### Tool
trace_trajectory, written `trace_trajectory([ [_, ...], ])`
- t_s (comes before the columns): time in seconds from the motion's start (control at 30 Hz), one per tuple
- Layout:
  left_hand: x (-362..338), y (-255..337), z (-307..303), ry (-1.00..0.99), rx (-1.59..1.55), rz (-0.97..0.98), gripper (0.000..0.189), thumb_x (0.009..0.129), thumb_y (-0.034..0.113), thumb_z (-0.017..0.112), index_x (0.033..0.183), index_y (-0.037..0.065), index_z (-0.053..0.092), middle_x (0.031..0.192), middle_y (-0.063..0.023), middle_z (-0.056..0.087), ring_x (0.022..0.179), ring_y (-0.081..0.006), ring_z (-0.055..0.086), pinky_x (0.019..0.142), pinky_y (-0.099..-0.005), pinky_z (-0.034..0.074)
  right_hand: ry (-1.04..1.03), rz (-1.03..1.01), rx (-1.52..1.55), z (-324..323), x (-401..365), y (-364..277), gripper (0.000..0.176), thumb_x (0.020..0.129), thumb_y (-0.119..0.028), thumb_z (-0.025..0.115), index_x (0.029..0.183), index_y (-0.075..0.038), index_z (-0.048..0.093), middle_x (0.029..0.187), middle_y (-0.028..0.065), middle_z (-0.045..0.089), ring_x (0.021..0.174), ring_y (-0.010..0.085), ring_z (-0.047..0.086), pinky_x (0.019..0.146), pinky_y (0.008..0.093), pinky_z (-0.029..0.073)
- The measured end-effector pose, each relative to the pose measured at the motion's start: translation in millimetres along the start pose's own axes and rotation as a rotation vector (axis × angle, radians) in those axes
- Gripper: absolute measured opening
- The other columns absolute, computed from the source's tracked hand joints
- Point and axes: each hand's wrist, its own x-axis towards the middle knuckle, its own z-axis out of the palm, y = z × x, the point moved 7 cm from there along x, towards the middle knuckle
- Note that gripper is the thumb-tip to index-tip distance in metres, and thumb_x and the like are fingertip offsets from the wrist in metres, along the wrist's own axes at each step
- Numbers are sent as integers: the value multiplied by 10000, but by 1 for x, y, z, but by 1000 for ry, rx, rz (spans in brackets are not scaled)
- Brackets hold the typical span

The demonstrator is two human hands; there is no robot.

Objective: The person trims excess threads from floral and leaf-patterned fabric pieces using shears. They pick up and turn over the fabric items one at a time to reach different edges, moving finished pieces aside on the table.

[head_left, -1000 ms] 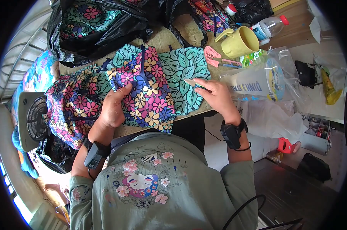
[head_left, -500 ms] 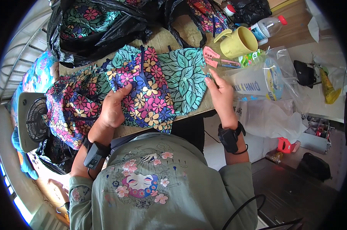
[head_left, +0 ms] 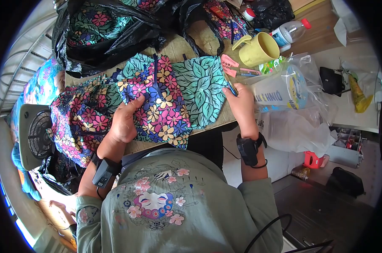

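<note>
Floral fabric (head_left: 161,105) lies on the wooden table (head_left: 205,38), with a teal leaf-patterned part (head_left: 201,90) at its right and a dark blue strip across the flowers. My left hand (head_left: 127,120) grips the fabric near its middle, thumb on top. My right hand (head_left: 241,103) is closed around a small slim tool (head_left: 231,85) with a blue part, its tip pointing up and left beside the teal part's right edge. Pink tags (head_left: 230,62) lie just above that hand.
A black plastic bag (head_left: 111,50) with more floral cloth stands at the back left. A yellow mug (head_left: 258,49), a bottle (head_left: 290,33) and a clear plastic bag (head_left: 292,90) are at the right. A fan (head_left: 35,135) is at the far left.
My right hand has turned slightly and moved a little down, and the blue part of the tool now shows. My left hand stays on the fabric. The whole view has shifted slightly.
</note>
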Motion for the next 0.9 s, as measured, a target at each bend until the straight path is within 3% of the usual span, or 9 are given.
trace_trajectory([
  [0.13,1,0,0,2,0,9,323,947,156,506,1200,-43,544,1124,-149,648,1001,-243,650,914,-392,518,-2,73,101,2,-1,1,255,833,-215,719,891,14,626,694,59,599,620,96,499,589,281,431],
  [0.23,1,-1,0,1,-3,0,323,947,155,509,1204,-38,543,1127,-145,647,1000,-241,650,914,-389,518,223,-142,23,-3,-6,-6,236,834,-198,723,893,5,617,675,30,572,612,79,465,573,267,423],
  [0.53,0,1,4,-20,-18,10,304,947,147,510,1198,-19,552,1119,-132,650,994,-232,651,909,-378,519,133,-242,283,-3,-17,-72,184,801,-121,739,905,-23,623,714,54,620,621,93,540,580,262,442],
  [0.63,0,0,4,-20,-43,7,288,952,142,507,1180,-22,569,1102,-127,656,982,-225,653,899,-370,521,211,-658,189,0,-24,-116,187,764,-73,739,911,-34,631,769,86,664,642,157,628,573,280,466],
  [0.67,0,0,2,-17,-40,7,286,951,144,508,1179,-17,570,1098,-124,656,977,-223,652,893,-372,523,212,-660,191,4,-28,-124,187,764,-73,739,911,-34,631,769,86,664,642,157,628,573,280,466],
  [0.73,2,-3,-4,-11,-36,6,282,951,150,510,1177,-6,572,1090,-119,657,967,-220,652,881,-375,526,-43,-554,404,26,-37,-139,180,745,-55,727,898,-46,633,784,92,672,665,218,660,571,310,485],
  [0.9,8,-3,-41,-32,214,209,290,949,190,533,1174,10,572,1077,-110,657,943,-204,652,848,-374,533,-260,-598,394,63,-63,-175,181,750,-74,719,911,-75,638,786,87,663,685,255,657,582,336,495],
])
